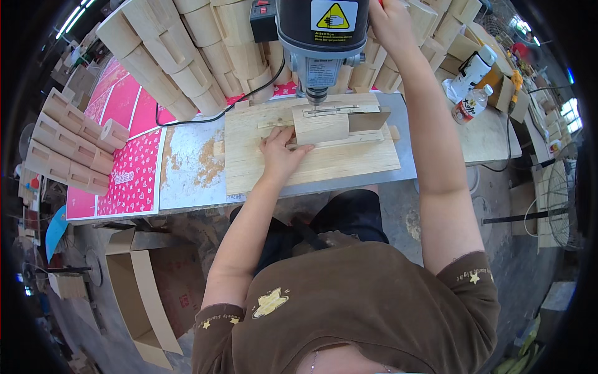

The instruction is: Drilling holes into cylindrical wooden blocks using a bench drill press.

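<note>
Your left hand point(278, 149) lies flat on the wooden board point(311, 165), fingers spread and pressed against the left side of the small wooden block point(320, 126), bracing it rather than gripping it. The block sits on the board right under the drill press point(322, 37), just below the drill tip, with a thin wooden fence point(367, 119) against its right side.

Your right hand point(391, 19) is raised up beside the right of the drill head, at the top edge of the view; what it grasps is cut off there, so you cannot tell whether it is clenched.

Around you it is crowded. Stacks of curved wooden pieces point(187, 56) fan out behind and to the left of the machine, close to the board's far edge, and more of them pile up on the right. A black cable point(205, 117) trails from the machine across the table toward the left. Sawdust point(208, 163) is scattered on the grey table point(187, 181) just left of the board. Further left, notched wooden blocks point(65, 146) rest on pink patterned sheets point(131, 174). To your right, two bottles point(470, 87) lie near the table corner. An open cardboard box point(143, 293) stands on the floor by your left knee.
</note>
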Available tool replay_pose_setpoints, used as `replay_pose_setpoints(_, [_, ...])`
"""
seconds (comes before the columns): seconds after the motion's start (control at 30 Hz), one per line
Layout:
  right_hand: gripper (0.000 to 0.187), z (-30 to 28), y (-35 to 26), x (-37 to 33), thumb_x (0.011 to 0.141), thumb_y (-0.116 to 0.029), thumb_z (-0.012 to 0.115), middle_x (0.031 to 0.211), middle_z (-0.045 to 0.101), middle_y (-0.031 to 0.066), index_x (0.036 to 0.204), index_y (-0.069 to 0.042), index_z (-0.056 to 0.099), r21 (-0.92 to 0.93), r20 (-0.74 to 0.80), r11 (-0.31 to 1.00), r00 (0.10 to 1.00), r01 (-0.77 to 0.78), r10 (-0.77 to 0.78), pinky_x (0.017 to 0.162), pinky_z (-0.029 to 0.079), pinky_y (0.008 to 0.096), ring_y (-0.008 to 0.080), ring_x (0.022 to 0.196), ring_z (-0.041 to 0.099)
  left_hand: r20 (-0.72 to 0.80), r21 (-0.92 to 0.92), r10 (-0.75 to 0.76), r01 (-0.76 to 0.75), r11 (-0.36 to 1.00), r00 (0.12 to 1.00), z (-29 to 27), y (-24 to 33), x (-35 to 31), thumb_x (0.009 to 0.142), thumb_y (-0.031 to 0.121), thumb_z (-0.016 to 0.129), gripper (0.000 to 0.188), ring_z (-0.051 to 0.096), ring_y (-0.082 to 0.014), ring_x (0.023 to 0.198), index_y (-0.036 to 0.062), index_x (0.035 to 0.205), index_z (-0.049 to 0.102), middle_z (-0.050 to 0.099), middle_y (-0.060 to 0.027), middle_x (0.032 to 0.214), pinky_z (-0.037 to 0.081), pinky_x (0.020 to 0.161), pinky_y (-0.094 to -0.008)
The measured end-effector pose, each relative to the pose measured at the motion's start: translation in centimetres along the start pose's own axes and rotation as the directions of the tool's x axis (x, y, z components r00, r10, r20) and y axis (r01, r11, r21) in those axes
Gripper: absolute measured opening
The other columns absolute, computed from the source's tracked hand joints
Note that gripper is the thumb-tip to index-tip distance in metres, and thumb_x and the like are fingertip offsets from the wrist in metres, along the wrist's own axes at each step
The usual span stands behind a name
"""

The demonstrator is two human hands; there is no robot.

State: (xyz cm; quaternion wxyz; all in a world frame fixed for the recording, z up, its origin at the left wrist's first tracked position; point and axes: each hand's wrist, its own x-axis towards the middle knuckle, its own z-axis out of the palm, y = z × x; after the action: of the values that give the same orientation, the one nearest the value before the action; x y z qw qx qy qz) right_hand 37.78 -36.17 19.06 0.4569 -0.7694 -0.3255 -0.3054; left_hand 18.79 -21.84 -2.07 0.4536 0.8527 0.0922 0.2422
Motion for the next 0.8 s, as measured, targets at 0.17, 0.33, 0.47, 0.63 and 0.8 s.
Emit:
replay_pose_setpoints(0.17, [0.016, -1.4, 3.5, -11.2, 0.083, -0.014, 0.062, 0.075, 0.058, 0.0132, 0.095, -0.005, 0.059, -0.051, 0.182, 0.996, 0.982, 0.071, -0.061, 0.07, 0.044, 0.0385, 0.0306, 0.078, 0.058, -0.028, 0.078, 0.159, -0.156, 0.985, 0.987, -0.3, -0.8, 0.3, 0.059, 0.011, 0.081, 0.04, 0.056, -0.0192, 0.074, 0.0042, 0.096, 0.067, 0.056, -0.0047, 0.08, 0.046, 0.071, -0.0295])
replay_pose_setpoints(0.33, [0.032, -1.9, 4.3, -18.1, 0.074, -0.019, 0.069, 0.088, 0.057, 0.0106, 0.1, -0.006, 0.056, -0.332, 0.478, 0.925, 0.878, 0.187, -0.006, 0.076, 0.043, 0.042, 0.0318, 0.089, 0.054, 0.054, 0.076, 0.114, -0.118, 0.99, 0.992, -3.5, -1.2, 0.4, 0.06, 0.024, 0.081, 0.037, 0.058, -0.0167, 0.08, 0.0051, 0.088, 0.066, 0.059, -0.0018, 0.082, 0.035, 0.086, -0.0369])
replay_pose_setpoints(0.47, [0.033, -1.9, 4.3, -17.8, 0.069, -0.02, 0.071, 0.091, 0.055, 0.0099, 0.094, -0.006, 0.056, -0.323, 0.501, 0.938, 0.864, 0.127, 0.056, 0.076, 0.043, 0.0416, 0.0311, 0.091, 0.052, -0.04, -0.062, 0.118, -0.121, 0.991, 0.992, -10.1, -3.1, -1.3, 0.065, 0.02, 0.079, 0.028, 0.052, -0.0102, 0.069, 0.0025, 0.081, 0.065, 0.055, 0.0005, 0.073, 0.037, 0.058, -0.0228])
replay_pose_setpoints(0.63, [0.033, -1.5, 2.8, -18.4, 0.068, -0.018, 0.072, 0.089, 0.055, 0.0101, 0.094, -0.005, 0.056, -0.232, 0.513, 0.961, 0.858, 0.152, -0.011, 0.076, 0.043, 0.0407, 0.0312, 0.088, 0.052, -0.008, -0.337, -0.363, 0.339, 0.878, 0.932, -13.6, -1.6, -1.8, 0.071, 0.024, 0.078, 0.029, 0.041, -0.0069, 0.048, 0.0001, 0.069, 0.061, 0.052, -0.0007, 0.056, 0.033, 0.048, -0.0211])
replay_pose_setpoints(0.8, [0.032, -1.8, 2.3, -19.1, 0.068, -0.014, 0.072, 0.088, 0.055, 0.0098, 0.095, -0.005, 0.056, -0.237, 0.486, 0.96, 0.874, 0.147, -0.013, 0.074, 0.043, 0.0397, 0.0304, 0.086, 0.051, 0.065, -0.527, -0.586, 0.527, 0.667, 0.808, -13.4, -1.0, -1.4, 0.072, 0.028, 0.077, 0.036, 0.044, -0.0075, 0.046, -0.0043, 0.071, 0.061, 0.055, -0.0026, 0.058, 0.033, 0.044, -0.0219])
